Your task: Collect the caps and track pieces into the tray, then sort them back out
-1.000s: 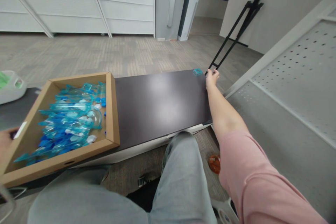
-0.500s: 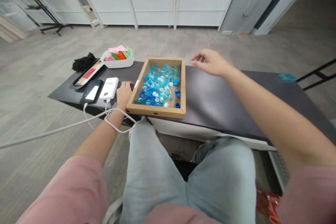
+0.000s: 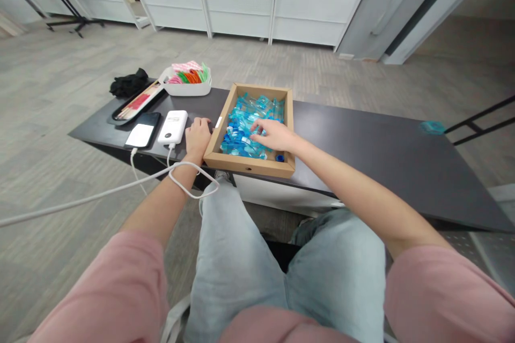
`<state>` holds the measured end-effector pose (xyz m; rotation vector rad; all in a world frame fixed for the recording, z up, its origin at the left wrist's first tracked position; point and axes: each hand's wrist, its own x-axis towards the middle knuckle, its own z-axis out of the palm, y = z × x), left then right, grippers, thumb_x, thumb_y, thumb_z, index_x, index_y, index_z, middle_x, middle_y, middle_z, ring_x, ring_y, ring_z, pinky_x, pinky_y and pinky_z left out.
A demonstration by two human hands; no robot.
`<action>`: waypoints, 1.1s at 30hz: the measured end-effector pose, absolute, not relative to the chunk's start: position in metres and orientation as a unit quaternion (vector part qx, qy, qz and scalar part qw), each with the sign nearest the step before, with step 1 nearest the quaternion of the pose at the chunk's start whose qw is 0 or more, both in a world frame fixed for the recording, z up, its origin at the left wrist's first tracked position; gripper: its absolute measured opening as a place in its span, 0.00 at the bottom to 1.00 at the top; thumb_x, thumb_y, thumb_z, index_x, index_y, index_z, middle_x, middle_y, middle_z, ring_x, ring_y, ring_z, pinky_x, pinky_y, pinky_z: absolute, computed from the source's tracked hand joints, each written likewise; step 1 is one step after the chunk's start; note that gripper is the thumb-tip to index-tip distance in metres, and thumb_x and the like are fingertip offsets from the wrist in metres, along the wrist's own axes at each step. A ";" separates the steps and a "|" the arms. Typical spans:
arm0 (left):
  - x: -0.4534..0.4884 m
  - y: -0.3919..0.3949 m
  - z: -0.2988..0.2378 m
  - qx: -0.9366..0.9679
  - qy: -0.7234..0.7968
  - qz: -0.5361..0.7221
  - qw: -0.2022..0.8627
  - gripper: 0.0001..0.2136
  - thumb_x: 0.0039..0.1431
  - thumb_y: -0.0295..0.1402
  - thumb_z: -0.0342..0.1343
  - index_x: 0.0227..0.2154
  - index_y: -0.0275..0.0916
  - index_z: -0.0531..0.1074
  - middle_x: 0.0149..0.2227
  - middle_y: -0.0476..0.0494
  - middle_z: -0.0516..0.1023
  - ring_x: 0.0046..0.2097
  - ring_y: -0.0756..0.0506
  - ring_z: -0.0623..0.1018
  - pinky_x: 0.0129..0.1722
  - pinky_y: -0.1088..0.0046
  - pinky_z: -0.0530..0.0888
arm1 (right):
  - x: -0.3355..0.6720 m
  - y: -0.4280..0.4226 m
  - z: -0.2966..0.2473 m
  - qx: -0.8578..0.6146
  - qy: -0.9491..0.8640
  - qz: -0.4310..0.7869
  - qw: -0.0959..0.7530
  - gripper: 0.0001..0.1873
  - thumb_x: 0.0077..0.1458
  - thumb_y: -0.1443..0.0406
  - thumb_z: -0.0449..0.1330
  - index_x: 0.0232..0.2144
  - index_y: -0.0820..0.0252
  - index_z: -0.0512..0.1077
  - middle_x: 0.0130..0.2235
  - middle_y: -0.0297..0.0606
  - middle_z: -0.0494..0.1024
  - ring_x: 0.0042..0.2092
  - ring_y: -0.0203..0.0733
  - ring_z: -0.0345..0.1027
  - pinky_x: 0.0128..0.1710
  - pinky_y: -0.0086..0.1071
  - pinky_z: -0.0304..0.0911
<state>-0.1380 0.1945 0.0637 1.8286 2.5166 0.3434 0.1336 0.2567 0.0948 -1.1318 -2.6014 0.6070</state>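
Observation:
A shallow cardboard box (image 3: 251,166) stands on the dark table, filled with clear blue plastic pieces (image 3: 251,112) and a few darker blue caps. Over the right half of the box is my right hand (image 3: 272,134), its fingers curled a little and apart, just above or touching the pieces; nothing shows in them. My left hand (image 3: 198,135) lies on the tabletop against the left side of the box, fingers stretched out and holding nothing. Left of it sits a white power bank (image 3: 173,127) with a cable plugged in.
A phone (image 3: 142,131), a black tray of sticks (image 3: 137,103), a white basket of colourful bundles (image 3: 187,87) and black cloth (image 3: 129,83) occupy the left of the table (image 3: 362,142). One blue piece (image 3: 432,127) lies at the far right. A white cable (image 3: 100,198) loops across my left wrist.
My right hand has come left and down from above the right part of the table to over the box. My left hand stays beside the box. The camera view has shifted slightly.

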 end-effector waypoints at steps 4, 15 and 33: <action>-0.140 0.195 0.062 0.585 0.804 0.111 0.005 0.23 0.77 0.32 0.47 0.69 0.37 0.75 0.70 0.23 0.76 0.69 0.28 0.80 0.67 0.53 0.73 | 0.144 0.262 0.087 -0.405 -0.843 0.294 0.199 0.16 0.71 0.54 0.65 0.56 0.53 0.77 0.46 0.37 0.84 0.45 0.48 0.80 0.50 0.42 0.75; -0.142 0.195 0.060 0.584 0.804 0.113 0.004 0.23 0.79 0.31 0.48 0.70 0.35 0.75 0.69 0.22 0.76 0.69 0.29 0.79 0.67 0.54 0.74 | 0.146 0.265 0.076 -0.396 -0.716 0.487 0.307 0.30 0.71 0.40 0.66 0.64 0.44 0.67 0.50 0.36 0.72 0.36 0.42 0.77 0.32 0.42 0.81; -0.143 0.188 0.073 0.576 0.817 0.000 0.002 0.29 0.83 0.38 0.35 0.75 0.34 0.69 0.72 0.23 0.74 0.73 0.31 0.77 0.67 0.52 0.78 | 0.291 0.259 0.111 -0.352 -0.569 0.555 0.494 0.23 0.68 0.43 0.70 0.50 0.53 0.87 0.47 0.38 0.87 0.36 0.37 0.75 0.38 0.32 0.75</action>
